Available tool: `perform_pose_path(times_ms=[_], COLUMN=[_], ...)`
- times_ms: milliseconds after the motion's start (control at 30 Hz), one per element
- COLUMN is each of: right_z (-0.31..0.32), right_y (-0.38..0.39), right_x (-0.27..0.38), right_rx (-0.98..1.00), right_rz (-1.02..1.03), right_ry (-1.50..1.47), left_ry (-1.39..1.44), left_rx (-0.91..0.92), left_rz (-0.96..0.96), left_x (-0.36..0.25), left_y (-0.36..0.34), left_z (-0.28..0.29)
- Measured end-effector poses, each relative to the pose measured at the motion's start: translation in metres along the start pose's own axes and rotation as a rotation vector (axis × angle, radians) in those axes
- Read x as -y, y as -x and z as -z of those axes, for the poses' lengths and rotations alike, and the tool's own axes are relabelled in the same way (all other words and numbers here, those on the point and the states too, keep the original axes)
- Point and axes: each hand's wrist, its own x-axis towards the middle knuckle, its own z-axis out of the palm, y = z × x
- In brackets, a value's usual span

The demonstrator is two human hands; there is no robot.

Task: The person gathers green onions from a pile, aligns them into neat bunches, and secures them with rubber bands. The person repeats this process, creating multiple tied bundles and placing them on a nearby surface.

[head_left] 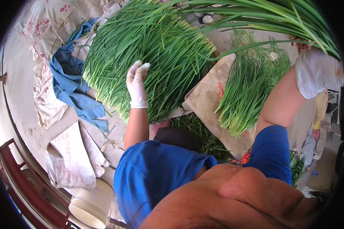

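Note:
A large heap of garlic chives (156,53), long flat green leaves with pale cut stems, lies in front of me. My left hand (137,84), in a thin white glove, is over its near side; its fingers are a little apart and nothing shows in them. Raised at the far right, my right hand (320,72), gloved too, is closed round the stem end of a bunch of garlic chives (283,19). The long leaves of that bunch sweep left above the heap. The right fingers are partly hidden at the picture's dark rim.
A smaller pile of garlic chives (244,95) lies on a worn board (206,97) to the right. Left of the heap are a blue cloth (70,72) and a flowered cloth (42,30). A white sack (70,156) and a white bucket (88,208) stand lower left.

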Motion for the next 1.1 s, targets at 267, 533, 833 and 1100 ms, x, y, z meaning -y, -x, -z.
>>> perform_pose_path(times_ms=[267,533,833,1100], right_z=[0.004,0.037,0.099,0.166], right_y=[0.061,0.182,0.25,0.358], right_x=[0.164,0.294,0.383,0.344], right_rx=[0.505,0.741,0.52,-0.432], right_rz=[0.388,0.24,-0.348,-1.162], right_ry=[0.666,0.513,0.679,-0.311], left_ry=[0.783,0.931,0.622,0.201], left_rx=[1.408,1.015,1.264,1.43], left_rz=[0.587,0.973,1.022,0.695], left_x=[-0.143,-0.124,-0.086,-0.052], left_y=[0.182,0.292,0.331,0.395], left_z=[-0.125,-0.141,-0.178,-0.233])
